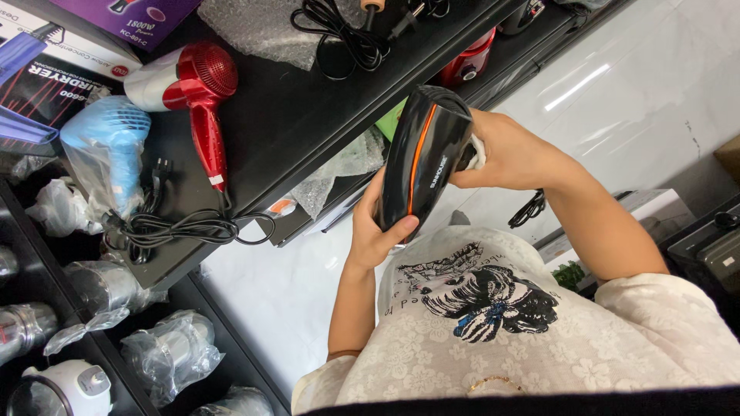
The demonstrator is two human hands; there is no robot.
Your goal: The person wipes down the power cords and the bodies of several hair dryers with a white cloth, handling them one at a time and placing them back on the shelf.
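Note:
A black hair dryer [422, 158] with an orange stripe is held up in front of my chest, over the edge of a black shelf [293, 115]. My left hand [374, 231] grips its lower end, thumb across the front. My right hand [505, 154] is closed on a small white cloth [478, 152] and presses it against the dryer's upper right side. My white lace shirt with a dark print fills the bottom of the view.
A red and silver hair dryer [185, 81] lies on the shelf beside a blue one in a plastic bag [108, 146], with coiled black cables [173, 227], bubble wrap [262, 27] and boxes. Plastic-wrapped metal appliances [166, 350] fill the lower shelves. White floor tiles [640, 85] lie to the right.

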